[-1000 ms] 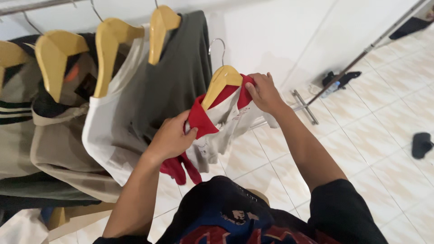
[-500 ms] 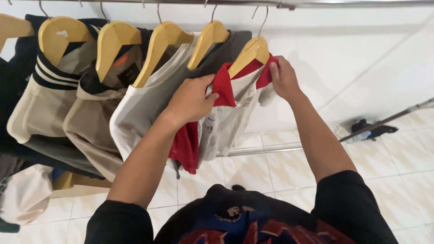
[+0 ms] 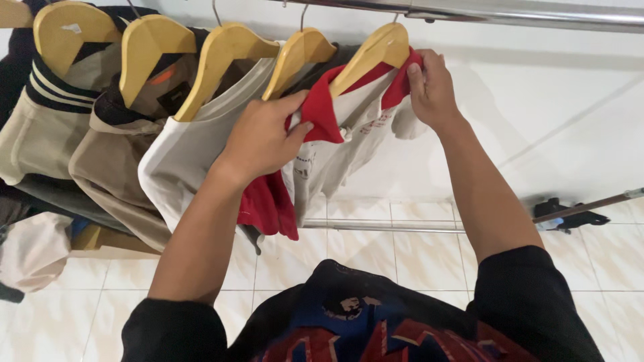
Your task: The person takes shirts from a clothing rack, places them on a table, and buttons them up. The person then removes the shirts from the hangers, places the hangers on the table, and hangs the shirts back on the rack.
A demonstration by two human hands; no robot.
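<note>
A small white shirt with a red collar and red sleeve sits on a yellow wooden hanger, whose hook is up at the metal rail. My left hand grips the shirt's left shoulder and red collar. My right hand pinches the red collar at the hanger's right end. The hook itself is hard to make out against the rail.
Left of it hang several garments on matching wooden hangers: a grey shirt, a white shirt, a beige hooded top and a striped one. A lower rack bar crosses above the tiled floor. A dark object lies at right.
Both hands have lifted the shirt on its hanger from below the rack up to the rail, beside the other hangers. The view has tilted up with them.
</note>
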